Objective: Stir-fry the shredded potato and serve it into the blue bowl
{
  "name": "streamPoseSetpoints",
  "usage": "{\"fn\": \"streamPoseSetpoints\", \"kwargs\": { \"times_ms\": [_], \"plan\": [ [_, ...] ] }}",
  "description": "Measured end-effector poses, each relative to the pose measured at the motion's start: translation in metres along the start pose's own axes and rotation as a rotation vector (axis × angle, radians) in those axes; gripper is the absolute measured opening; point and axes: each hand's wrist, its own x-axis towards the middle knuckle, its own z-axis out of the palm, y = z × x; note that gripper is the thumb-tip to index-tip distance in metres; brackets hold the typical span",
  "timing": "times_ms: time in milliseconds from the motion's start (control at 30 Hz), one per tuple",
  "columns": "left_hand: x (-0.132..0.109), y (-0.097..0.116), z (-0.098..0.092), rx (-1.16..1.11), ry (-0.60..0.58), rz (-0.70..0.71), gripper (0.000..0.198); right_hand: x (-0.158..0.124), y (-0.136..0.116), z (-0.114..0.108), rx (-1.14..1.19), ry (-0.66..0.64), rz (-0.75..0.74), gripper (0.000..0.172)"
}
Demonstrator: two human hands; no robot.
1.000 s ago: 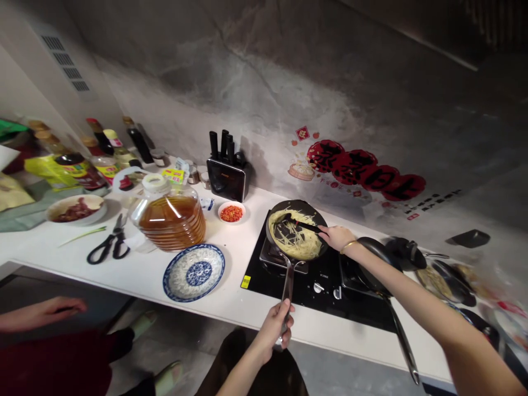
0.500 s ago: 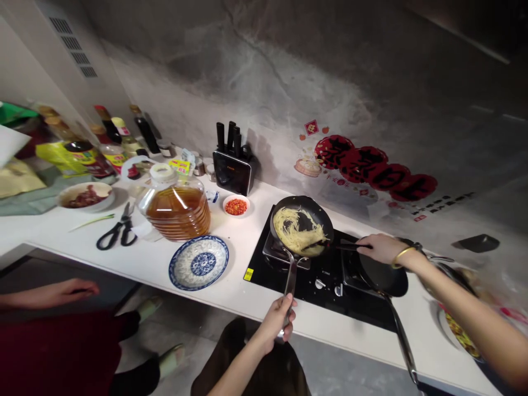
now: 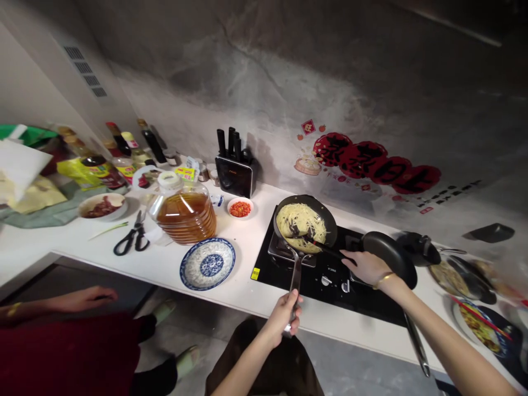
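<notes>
A black frying pan (image 3: 325, 215) full of pale shredded potato (image 3: 303, 220) sits on the left burner of a black stove (image 3: 325, 280). My left hand (image 3: 284, 315) is closed round the end of the pan's long metal handle (image 3: 295, 278) at the counter's front edge. My right hand (image 3: 367, 267) grips a black spatula (image 3: 324, 246) whose blade lies in the shreds at the pan's near side. A gold bangle shows on my right wrist.
A second dark pan (image 3: 390, 258) rests on the right burner. A blue patterned plate (image 3: 207, 263), a big oil jug (image 3: 184, 212), a small dish of chopped chilli (image 3: 240, 208), scissors (image 3: 131, 240) and a knife block (image 3: 235, 170) stand to the left. Another person's hand (image 3: 84, 300) shows at lower left.
My right hand with the spatula has swung from the pan's far side out to the right, then back to its near side, turning the shreds. The left hand kept its hold on the handle.
</notes>
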Motion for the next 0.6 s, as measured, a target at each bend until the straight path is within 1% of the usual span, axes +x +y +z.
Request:
{"fn": "streamPoseSetpoints", "kwargs": {
  "times_ms": [67, 167, 233, 300, 333, 400, 533, 600],
  "plan": [
    [-0.001, 0.001, 0.000, 0.001, 0.001, -0.001, 0.055, -0.016, 0.013, -0.011, -0.066, -0.021, 0.059, 0.046],
    [-0.003, 0.002, 0.000, 0.017, 0.018, -0.002, 0.054, -0.019, 0.035, -0.030, -0.105, -0.017, 0.119, 0.045],
    [-0.003, 0.003, 0.001, 0.020, 0.027, -0.007, 0.055, -0.013, 0.046, -0.041, -0.084, -0.042, 0.078, 0.043],
    [-0.004, 0.004, 0.002, 0.018, 0.028, -0.013, 0.056, -0.004, 0.048, -0.047, -0.049, -0.072, -0.014, 0.042],
    [-0.004, 0.004, 0.002, 0.017, 0.028, -0.015, 0.057, 0.002, 0.044, -0.048, -0.035, -0.073, -0.054, 0.042],
    [-0.004, 0.004, 0.002, 0.018, 0.033, -0.017, 0.057, 0.015, 0.027, -0.045, -0.021, -0.028, -0.088, 0.042],
    [-0.003, 0.003, 0.001, 0.025, 0.041, -0.005, 0.056, 0.053, -0.022, -0.029, -0.001, 0.126, -0.003, 0.044],
    [-0.002, 0.002, 0.000, 0.026, 0.041, 0.003, 0.055, 0.072, -0.035, -0.025, 0.017, 0.144, 0.048, 0.045]
  ]
}}
